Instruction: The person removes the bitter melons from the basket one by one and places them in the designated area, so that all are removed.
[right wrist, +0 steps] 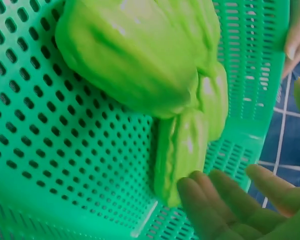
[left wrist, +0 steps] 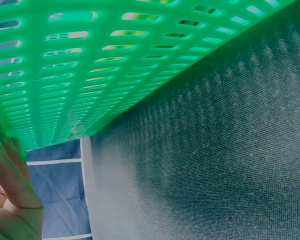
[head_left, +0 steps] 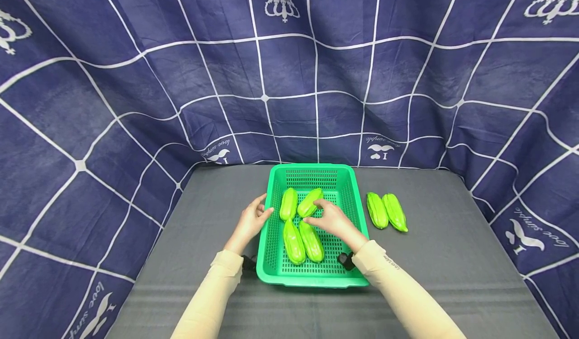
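Observation:
Inside the green plastic basket (head_left: 312,281) lie several light-green ridged gourds, two toward the back and two in front. My left hand (head_left: 250,222) holds the basket's left rim, thumb over the edge and fingers along the outer wall. My right hand (head_left: 333,219) reaches over the basket with thumb and fingers spread and nothing between them. Its fingertips are right at the back right gourd (head_left: 309,203). In the right wrist view, those fingers (right wrist: 205,205) overlap the end of a gourd (right wrist: 182,155), while a larger gourd (right wrist: 125,55) fills the near side.
Two more gourds, one (head_left: 377,210) beside another (head_left: 395,212), lie on the grey cloth to the right of the basket. A blue curtain with white lines (head_left: 289,77) encloses the back and sides. A small black device (head_left: 346,260) sits at the right wrist.

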Available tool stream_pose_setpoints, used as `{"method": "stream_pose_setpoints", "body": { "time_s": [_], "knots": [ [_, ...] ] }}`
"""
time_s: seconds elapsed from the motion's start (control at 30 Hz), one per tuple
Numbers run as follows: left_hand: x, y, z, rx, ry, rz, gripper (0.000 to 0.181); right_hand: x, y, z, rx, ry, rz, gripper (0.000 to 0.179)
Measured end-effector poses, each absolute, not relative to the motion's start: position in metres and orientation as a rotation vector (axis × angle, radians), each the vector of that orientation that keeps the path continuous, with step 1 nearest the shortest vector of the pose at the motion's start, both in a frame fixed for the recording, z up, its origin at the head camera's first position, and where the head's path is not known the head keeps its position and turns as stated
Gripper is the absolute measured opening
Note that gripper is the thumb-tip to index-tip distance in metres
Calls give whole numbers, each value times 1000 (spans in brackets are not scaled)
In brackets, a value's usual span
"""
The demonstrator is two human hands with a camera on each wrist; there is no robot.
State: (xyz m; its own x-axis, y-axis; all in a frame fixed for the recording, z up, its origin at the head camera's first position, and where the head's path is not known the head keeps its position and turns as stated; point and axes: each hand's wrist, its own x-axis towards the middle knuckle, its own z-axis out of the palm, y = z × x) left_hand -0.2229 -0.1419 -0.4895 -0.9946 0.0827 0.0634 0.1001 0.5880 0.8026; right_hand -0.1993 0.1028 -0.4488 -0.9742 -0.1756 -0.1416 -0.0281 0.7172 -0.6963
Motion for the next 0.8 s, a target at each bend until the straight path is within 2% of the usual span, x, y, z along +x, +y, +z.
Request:
{"method": "stream_pose_setpoints", "body": {
  "time_s": [0.23, 0.8],
  "knots": [
    [-223, -142, -489, -162, -2788, -1402, 57, -196, 96, -457, -172, 2664, -938, 73],
    [-221, -142, -492, -164, -2784, -1388, 55, -189, 90, -477, -157, 2609, -797, 70]
  ]
}}
